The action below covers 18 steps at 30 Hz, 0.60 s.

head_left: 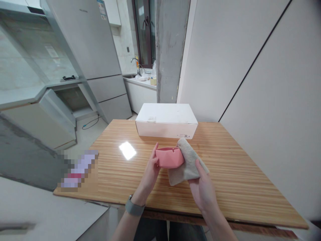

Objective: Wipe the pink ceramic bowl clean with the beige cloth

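Note:
My left hand (151,170) grips a small pink bowl-like dish (169,157) by its left side and holds it just above the wooden table (238,180). A beige cloth (187,163) is pressed against the dish's right side. My right hand (203,190) holds that cloth from below, thumb on top of it. A grey watch sits on my left wrist.
A closed white box (167,120) lies at the table's far edge, right behind the dish. A blurred patch covers the table's left corner. A grey fridge (95,57), a counter with a tap and a concrete pillar stand beyond; a white wall runs along the right.

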{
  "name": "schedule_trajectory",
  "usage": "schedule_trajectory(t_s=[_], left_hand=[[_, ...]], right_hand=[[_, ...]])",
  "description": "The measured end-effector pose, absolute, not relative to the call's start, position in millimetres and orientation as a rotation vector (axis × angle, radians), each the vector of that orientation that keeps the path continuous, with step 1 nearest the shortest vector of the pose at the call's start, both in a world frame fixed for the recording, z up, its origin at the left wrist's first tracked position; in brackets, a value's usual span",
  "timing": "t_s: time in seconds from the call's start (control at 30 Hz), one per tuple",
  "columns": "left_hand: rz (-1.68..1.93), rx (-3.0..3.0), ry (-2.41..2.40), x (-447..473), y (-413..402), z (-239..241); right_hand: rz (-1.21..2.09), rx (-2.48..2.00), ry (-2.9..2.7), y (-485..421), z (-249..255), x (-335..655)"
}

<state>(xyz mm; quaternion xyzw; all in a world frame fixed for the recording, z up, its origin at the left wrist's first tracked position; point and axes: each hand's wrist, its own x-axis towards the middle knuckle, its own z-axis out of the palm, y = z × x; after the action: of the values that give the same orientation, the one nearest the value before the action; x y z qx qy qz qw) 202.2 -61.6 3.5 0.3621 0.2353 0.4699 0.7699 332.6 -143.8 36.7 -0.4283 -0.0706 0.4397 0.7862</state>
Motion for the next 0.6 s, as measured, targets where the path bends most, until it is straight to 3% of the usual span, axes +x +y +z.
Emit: schedule_trajectory(t_s=[0.6], left_hand=[[1.025,0.929,0.574,202.3,-67.7,-1.9]], right_hand=[[0.997,-0.891,-0.124,-149.8,43.6,329.9]])
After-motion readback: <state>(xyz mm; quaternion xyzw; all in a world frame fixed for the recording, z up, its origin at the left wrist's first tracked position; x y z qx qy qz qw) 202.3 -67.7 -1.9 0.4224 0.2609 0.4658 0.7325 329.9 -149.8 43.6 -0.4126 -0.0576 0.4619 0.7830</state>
